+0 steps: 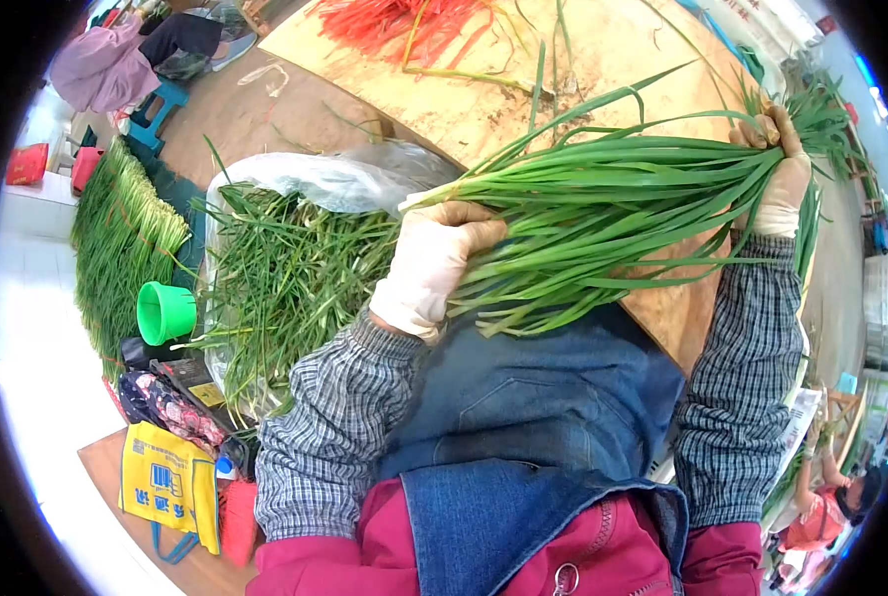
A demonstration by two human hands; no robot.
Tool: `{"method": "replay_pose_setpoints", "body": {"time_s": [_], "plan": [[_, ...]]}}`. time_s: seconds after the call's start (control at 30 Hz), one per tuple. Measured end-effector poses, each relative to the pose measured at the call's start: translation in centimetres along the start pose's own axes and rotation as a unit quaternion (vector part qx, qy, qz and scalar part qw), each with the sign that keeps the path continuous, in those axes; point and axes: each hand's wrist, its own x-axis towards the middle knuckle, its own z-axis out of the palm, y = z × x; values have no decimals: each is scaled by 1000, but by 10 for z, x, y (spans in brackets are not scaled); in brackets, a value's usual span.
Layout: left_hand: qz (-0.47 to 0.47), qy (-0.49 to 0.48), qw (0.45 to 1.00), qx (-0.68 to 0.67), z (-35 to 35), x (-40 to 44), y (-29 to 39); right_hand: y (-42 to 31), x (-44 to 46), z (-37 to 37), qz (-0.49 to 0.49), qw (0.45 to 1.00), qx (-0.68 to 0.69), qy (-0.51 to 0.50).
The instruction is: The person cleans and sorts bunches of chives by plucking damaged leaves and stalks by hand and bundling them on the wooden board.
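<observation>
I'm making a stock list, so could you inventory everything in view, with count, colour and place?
bunch of long leaves: one, green, between the hands
wooden board: one, pale, top centre
strips: one heap, red, on the board
loose greens: one pile, green, left of centre
plastic sheet: one, whitish, around the pile
laid-out greens: one stack, green, far left
bucket: one, bright green, left
bag: one, yellow, lower left
stool: one, blue, upper left
other people: at least two, upper left and lower right
far-right items: too small to tell
sleeves: two, checked dark and white, on the arms
left hand, right hand: two, pale-gloved, gripping the bunch
</observation>
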Motion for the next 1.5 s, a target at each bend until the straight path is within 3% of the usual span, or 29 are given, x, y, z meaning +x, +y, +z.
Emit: {"method": "replay_pose_setpoints", "body": {"time_s": [0.1,0.2,0.23,0.33,0.47,0.6,0.67,0.73,0.8,0.87,0.93,1.0,1.03,1.1,1.13,1.2,1.23,1.4,1.5], "plan": [[36,20,998,39,-2,-3,-2,0,-1,0,10,1000,16,-21],[35,-3,993,109,-3,-6,-2,1,0,2,0,999,31,-14],[79,-46,987,133,-3,-9,0,1,0,2,-6,999,37,-10],[15,-79,987,139,-7,-9,-1,-1,-1,2,4,999,39,-35],[3,-20,998,53,-2,-16,5,-1,-3,6,14,994,88,-65],[34,27,995,88,-7,-22,-5,1,-3,-4,44,982,139,-122],[227,63,944,233,-15,-32,-12,5,-9,-4,53,974,165,-145],[379,57,823,420,-39,-44,-16,8,-14,-4,47,966,184,-175],[221,72,905,356,-63,-56,-6,3,2,-9,68,950,203,-229],[118,124,884,436,-126,-73,-18,4,1,-10,42,941,233,-243],[-51,231,714,659,-184,-92,-27,2,-2,-10,24,936,244,-252],[-159,219,457,848,-197,-104,-23,2,-5,-9,11,933,253,-255],[-78,256,485,833,-192,-107,-22,1,-5,-10,6,931,253,-263],[197,242,645,698,-160,-99,-19,1,-9,-7,8,927,259,-269],[265,186,734,596,-127,-91,-9,1,-8,-8,9,926,249,-284],[258,61,813,518,-67,-79,15,-2,-2,-20,8,922,230,-311],[187,37,872,452,-43,-69,20,-4,-1,-22,9,930,214,-297],[157,-101,924,335,8,-34,10,-5,-14,-13,-1,939,207,-276],[103,-71,966,228,14,-23,1,-3,-3,-20,16,950,195,-243]]}}
